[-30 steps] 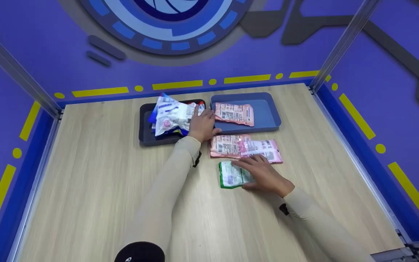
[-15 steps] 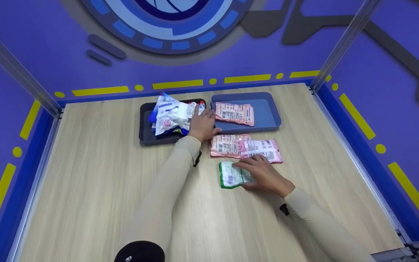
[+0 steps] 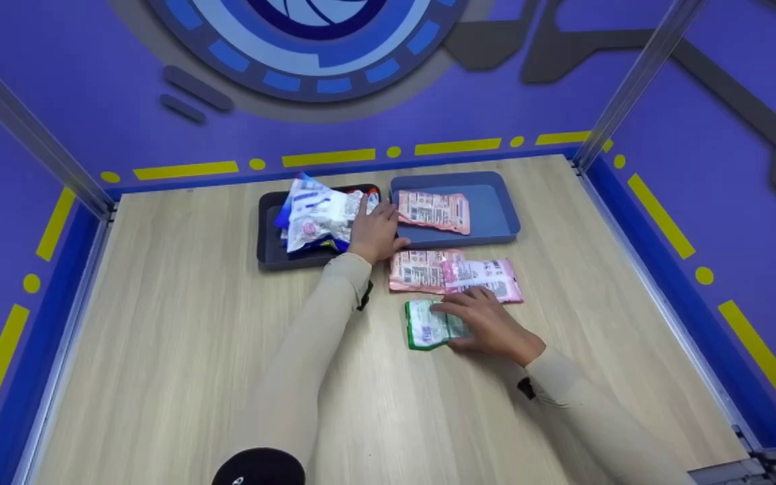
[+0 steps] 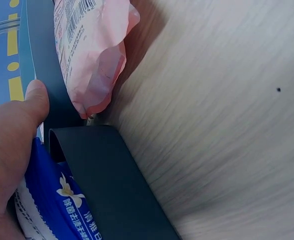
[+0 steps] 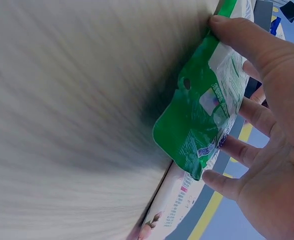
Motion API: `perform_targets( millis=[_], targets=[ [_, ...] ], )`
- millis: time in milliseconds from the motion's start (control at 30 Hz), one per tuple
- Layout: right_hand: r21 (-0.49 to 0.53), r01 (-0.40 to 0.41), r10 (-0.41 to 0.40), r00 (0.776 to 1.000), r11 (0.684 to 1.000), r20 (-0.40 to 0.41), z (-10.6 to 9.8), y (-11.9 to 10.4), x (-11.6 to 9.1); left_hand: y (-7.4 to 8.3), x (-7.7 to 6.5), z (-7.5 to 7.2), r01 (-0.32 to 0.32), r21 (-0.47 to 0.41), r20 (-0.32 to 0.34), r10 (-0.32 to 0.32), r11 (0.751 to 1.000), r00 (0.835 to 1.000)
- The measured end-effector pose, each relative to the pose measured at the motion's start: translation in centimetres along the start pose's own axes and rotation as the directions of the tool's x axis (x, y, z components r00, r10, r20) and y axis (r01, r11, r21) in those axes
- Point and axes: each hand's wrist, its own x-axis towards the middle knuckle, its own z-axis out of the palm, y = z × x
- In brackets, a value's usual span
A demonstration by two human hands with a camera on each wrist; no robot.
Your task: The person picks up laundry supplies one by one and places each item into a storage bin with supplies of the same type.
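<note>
My left hand lies across the right end of the black tray, fingers extended over a white and blue plastic packet. In the left wrist view its thumb is at the wall of the blue-grey tray. My right hand spreads over a green and white plastic packet on the table. In the right wrist view its thumb touches one edge of that packet, and the other fingers are spread along its printed face. Part of the green packet is hidden under the hand.
A salmon-pink packet lies in the blue-grey tray. In front of it on the wooden table lie another salmon-pink packet and a brighter pink packet, overlapping. Purple-blue panels enclose the table at the back and sides.
</note>
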Motion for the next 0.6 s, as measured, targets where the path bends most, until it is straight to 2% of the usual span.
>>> perform_targets(
  millis=[600],
  targets=[
    [-0.032, 0.025, -0.025, 1.0, 0.999, -0.006, -0.18, -0.13, 0.11, -0.17, 0.13, 0.3, -0.007, -0.008, -0.019, 0.007, 1.0, 1.0]
  ],
)
